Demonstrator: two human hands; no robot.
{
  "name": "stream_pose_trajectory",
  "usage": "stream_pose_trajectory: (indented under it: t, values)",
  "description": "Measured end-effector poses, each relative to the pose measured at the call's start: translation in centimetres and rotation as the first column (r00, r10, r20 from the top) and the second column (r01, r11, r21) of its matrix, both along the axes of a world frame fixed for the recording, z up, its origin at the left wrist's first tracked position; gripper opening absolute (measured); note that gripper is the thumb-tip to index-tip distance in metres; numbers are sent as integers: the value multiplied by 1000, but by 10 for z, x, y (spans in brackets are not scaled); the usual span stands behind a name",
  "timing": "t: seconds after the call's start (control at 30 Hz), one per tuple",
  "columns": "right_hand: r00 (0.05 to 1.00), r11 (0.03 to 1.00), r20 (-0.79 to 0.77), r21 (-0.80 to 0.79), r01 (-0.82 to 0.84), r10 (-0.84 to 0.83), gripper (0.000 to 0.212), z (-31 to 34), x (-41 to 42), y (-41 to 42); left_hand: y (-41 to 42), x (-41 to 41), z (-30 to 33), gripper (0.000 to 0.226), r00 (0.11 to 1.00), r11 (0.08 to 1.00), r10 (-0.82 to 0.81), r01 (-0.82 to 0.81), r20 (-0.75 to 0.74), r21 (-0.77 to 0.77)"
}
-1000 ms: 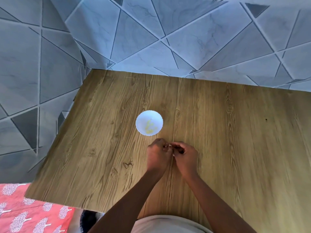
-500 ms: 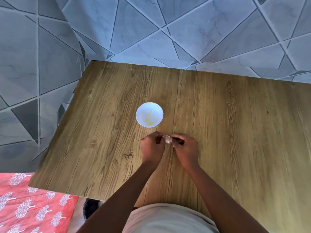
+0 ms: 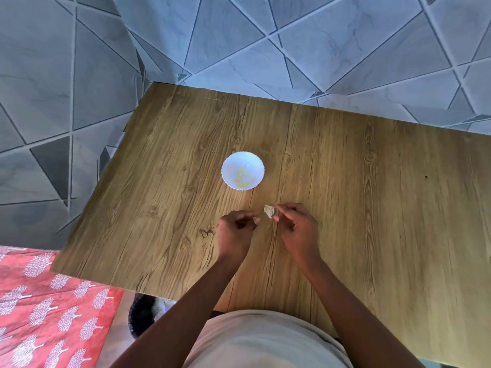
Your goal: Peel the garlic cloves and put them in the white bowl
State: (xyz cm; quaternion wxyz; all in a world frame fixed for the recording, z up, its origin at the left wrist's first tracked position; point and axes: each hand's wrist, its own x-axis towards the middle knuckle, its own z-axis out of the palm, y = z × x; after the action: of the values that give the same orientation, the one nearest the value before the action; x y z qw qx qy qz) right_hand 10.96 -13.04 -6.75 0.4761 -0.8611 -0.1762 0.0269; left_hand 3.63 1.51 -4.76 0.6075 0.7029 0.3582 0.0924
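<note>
Head view: garlic clove pale beige with papery skin partly lifted, small and slightly blurred, pinched at fingertips of right hand just above the wood-grain table. Left hand just beside it at 9 o'clock, apart from the clove, fingers curled inward with thumb near the fingertips; cannot tell whether any scrap of skin is held there. White bowl with scalloped rim at 11 o'clock from the clove, near but not touching either hand, holding a few yellowish peeled garlic pieces at its bottom. Grey geometric tiles at 12 o'clock beyond the table. Red patterned cloth at 8 o'clock.
</note>
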Motion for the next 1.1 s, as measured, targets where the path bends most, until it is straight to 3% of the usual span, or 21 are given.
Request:
stream_pose_trajectory:
  t: [0.13, 0.2, 0.37, 0.5, 0.57, 0.63, 0.7, 0.77, 0.97, 1.1]
  values:
    - [984, 984, -8, 30, -175, 175, 38, 8, -15, 3, 3, -9, 7, 10, 998, 963, 21, -6, 52, -270]
    - [984, 984, -38, 49, -172, 174, 35, 10, -24, 6, 4, -15, 7, 9, 999, 939, -2, 19, 50, -342]
    - [989, 997, -140, 65, -34, 43, 28, 14, -40, 10, 7, -23, 5, 4, 995, 948, -100, 89, -21, -307]
    - [985, 999, -167, -36, -35, 29, 28, 16, -49, 10, 9, -28, 1, 3, 992, 942, -117, 95, -51, -321]
    - [979, 997, -204, -71, -34, 19, 21, 19, -51, 9, 10, -32, -6, 6, 988, 966, -150, 140, -27, -218]
    - [950, 995, -311, -97, -25, -6, 11, 23, -50, 8, 11, -39, -15, 14, 975, 974, -221, 220, 15, 44]
    - [908, 989, -417, -144, -31, -33, 11, 25, -47, 5, 14, -47, -20, 14, 947, 912, -315, 284, 61, 296]
    - [870, 986, -490, -162, -26, -58, 12, 26, -42, 5, 16, -53, -26, 11, 919, 842, -382, 299, 103, 450]
    - [788, 958, -597, -285, -33, -150, 9, 34, -18, 24, 10, -57, -39, 12, 930, 761, -351, 216, 108, 611]
    - [846, 896, -517, -426, -122, -130, 27, 30, -10, 34, 9, -56, -44, 14, 926, 719, -368, 229, 81, 656]
